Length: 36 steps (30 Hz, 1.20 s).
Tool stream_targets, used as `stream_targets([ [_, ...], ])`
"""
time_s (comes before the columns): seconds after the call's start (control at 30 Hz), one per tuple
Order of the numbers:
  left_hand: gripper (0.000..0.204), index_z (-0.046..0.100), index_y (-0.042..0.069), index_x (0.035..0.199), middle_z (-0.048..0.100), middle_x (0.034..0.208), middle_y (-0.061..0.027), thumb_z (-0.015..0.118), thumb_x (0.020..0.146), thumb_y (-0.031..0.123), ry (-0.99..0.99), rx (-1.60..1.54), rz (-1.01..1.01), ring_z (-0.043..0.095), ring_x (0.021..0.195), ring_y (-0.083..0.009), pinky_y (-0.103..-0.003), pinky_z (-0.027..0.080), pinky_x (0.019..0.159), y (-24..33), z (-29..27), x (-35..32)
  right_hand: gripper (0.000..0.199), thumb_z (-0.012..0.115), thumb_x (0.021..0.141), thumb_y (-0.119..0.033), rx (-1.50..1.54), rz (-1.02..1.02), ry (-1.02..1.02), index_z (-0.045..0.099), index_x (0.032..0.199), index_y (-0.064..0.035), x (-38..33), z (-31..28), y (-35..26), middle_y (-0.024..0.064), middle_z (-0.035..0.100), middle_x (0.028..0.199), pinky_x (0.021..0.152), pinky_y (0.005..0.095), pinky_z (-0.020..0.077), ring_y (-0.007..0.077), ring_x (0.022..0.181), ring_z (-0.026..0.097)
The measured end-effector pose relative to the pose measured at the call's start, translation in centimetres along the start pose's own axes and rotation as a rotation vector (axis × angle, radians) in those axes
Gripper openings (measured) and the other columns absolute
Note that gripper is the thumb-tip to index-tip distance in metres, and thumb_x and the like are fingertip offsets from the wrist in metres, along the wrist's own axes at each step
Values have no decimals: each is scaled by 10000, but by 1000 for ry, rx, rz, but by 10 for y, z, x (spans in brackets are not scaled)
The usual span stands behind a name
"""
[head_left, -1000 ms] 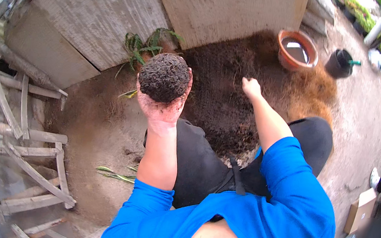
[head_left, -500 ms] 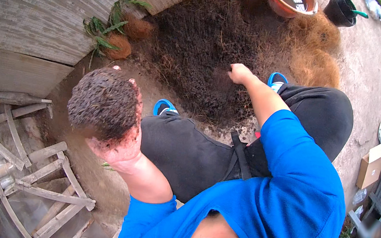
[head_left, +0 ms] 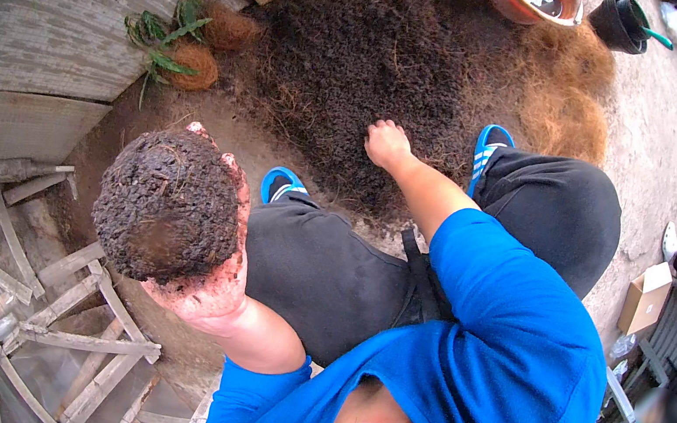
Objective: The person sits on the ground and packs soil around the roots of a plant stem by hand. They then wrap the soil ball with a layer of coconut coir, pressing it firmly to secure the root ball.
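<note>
Your hands are well apart; your left hand (head_left: 222,289) is cupped against the underside and right side of the soil ball (head_left: 166,206), raised left of the soil heap (head_left: 362,65) and nearer you; your right hand (head_left: 387,143) is at the heap's near half, and whether its fingers grip any soil you cannot tell; the ball could crumble if your cupped fingers press unevenly, or roll off if that palm tips away from the heap
</note>
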State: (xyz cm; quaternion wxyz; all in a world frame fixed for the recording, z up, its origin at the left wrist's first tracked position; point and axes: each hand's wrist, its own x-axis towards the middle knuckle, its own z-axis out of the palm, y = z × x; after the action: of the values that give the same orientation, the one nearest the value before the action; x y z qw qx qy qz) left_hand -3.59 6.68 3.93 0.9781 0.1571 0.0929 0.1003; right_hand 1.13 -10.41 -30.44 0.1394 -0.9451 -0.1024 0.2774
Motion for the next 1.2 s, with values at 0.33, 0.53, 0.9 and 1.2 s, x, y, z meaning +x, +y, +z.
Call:
stream_targets([
  [0.33,584,370,63,1297,278,1379,-209,572,785,257,46,87,2,263,1280,-362,-531,233,1043,5,-6,3,283,467,827,-125,46,163,-122,588,1074,-55,-8,-4,-5,157,478,1189,898,433,425,337,1128,437],
  [0.53,554,381,32,1284,298,1371,-206,525,800,261,114,40,-52,317,1249,-365,-532,257,1029,8,-7,7,269,557,747,-192,441,317,-175,639,929,-12,17,-4,26,166,622,979,781,403,490,293,907,605],
  [0.9,398,549,84,1134,526,1197,-149,450,822,310,-3,-133,-202,491,1105,-341,-573,336,951,11,-8,11,275,538,874,-353,1920,335,-235,516,836,-82,13,-102,-3,46,511,676,414,287,359,155,524,462],
  [1.2,425,580,94,1074,572,1131,-131,401,810,375,-8,-158,-235,534,1047,-341,-562,392,897,7,-5,17,177,504,858,-57,2216,-277,-198,477,1018,15,-44,-250,-76,167,565,942,705,343,503,280,863,574],
])
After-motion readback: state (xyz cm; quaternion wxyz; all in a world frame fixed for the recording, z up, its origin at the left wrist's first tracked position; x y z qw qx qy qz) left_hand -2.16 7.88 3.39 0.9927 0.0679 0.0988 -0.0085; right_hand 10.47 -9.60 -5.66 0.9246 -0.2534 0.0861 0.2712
